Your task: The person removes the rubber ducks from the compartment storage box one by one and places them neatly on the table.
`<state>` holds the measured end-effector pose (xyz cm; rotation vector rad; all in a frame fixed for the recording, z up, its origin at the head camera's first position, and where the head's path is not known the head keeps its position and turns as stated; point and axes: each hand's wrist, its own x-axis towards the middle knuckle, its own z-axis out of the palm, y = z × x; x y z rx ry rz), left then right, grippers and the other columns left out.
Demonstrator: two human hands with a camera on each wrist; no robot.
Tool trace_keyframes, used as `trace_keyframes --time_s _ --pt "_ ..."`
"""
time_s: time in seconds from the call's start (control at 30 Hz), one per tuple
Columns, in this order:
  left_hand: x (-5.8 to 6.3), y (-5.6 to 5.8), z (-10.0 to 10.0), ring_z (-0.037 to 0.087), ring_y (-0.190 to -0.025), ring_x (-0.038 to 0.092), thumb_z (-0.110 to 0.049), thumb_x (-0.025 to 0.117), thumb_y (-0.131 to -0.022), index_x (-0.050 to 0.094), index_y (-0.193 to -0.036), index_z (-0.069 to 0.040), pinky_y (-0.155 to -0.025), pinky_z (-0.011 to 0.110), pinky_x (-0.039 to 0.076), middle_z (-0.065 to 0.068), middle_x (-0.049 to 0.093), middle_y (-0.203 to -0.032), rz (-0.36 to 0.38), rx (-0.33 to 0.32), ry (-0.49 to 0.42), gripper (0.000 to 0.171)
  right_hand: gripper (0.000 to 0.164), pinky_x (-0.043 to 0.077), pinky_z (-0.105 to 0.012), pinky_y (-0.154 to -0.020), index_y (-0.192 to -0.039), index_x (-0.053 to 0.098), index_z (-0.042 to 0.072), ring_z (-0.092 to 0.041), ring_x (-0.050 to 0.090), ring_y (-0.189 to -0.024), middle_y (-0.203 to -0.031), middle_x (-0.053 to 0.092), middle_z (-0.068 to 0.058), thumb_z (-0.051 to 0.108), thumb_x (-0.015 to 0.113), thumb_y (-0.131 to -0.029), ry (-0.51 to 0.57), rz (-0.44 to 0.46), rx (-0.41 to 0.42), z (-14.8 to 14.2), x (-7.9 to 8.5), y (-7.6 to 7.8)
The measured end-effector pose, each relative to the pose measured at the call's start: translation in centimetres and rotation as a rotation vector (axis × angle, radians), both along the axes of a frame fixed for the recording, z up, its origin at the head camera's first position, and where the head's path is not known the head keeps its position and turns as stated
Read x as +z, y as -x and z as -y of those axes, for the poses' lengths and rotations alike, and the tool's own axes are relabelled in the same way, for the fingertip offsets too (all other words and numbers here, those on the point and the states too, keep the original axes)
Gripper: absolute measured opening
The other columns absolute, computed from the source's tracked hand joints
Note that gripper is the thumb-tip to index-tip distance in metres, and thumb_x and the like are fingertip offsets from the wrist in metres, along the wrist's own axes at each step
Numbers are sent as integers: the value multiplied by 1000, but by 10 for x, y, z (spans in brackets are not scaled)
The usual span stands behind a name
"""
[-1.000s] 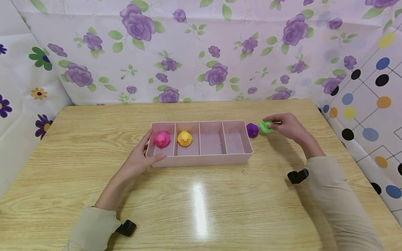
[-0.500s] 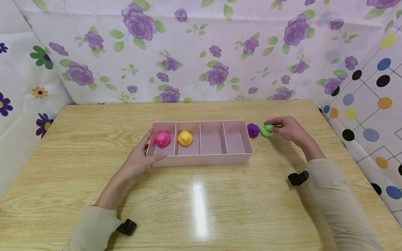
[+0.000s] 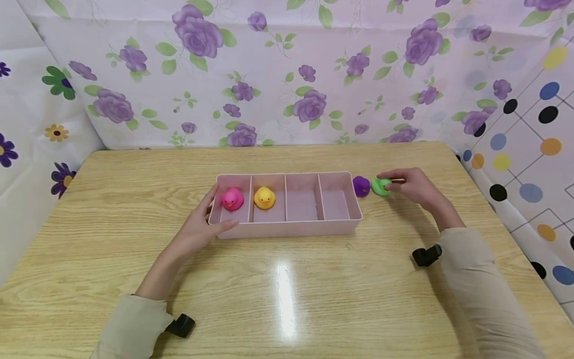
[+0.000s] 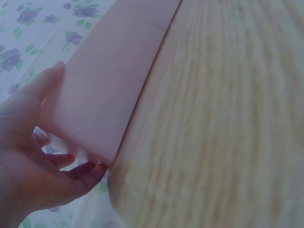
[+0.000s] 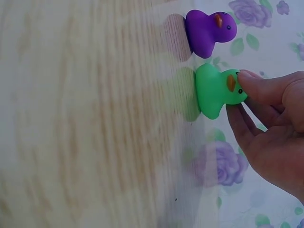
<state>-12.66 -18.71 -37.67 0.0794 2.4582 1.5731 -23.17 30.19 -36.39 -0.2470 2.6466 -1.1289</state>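
A pink box (image 3: 287, 229) with a row of compartments sits on the table. My left hand (image 3: 197, 227) grips its left end, thumb along the front wall and fingers around the end wall; the left wrist view shows this hand (image 4: 38, 152) at the box's corner. A pink rubber duck (image 3: 232, 199) stands in the leftmost compartment, a yellow rubber duck (image 3: 264, 198) in the one beside it. Right of the box, my right hand (image 3: 414, 185) pinches a green rubber duck (image 5: 213, 92) by its head, its base at the tabletop. A purple rubber duck (image 5: 209, 33) stands between it and the box.
The wooden table (image 3: 341, 299) meets a flowered cloth (image 3: 278, 75) at the back. Dotted cloth (image 3: 529, 149) hangs on the right side, and more flowered cloth (image 3: 27, 109) on the left. Black wrist cameras (image 3: 426, 255) hang at both cuffs.
My right hand has lowered slightly with the green rubber duck, bringing it down to the tabletop beside the purple one. My left hand and the box have stayed in place.
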Motion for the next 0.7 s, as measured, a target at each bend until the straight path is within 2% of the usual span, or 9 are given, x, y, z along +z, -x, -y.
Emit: trace_keyframes --time_s 0.4,0.53,0.7 --pt "0 0 0 41 -141 18 -30 73 -87 2 -157 -28 -104 61 29 10 7 -161 -1 0 4 100 39 45 -47 -95 -133 56 -3 -37 48 -123 -135 51 -25 11 59 -97 -14 17 44 -3 2 1" --pt "0 0 0 41 -141 18 -29 73 -87 2 -157 -28 -104 61 28 10 7 -161 1 2 0 100 43 44 -50 -96 -136 53 -3 -39 48 -123 -138 48 -25 14 60 -97 4 13 31 -3 4 -1" --pt "0 0 0 41 -141 18 -29 73 -87 2 -157 -29 -104 61 29 11 6 -161 3 3 0 99 45 38 -55 -100 -137 52 -2 -40 43 -127 -139 48 -24 24 55 -100 20 -35 -13 -2 8 -2"
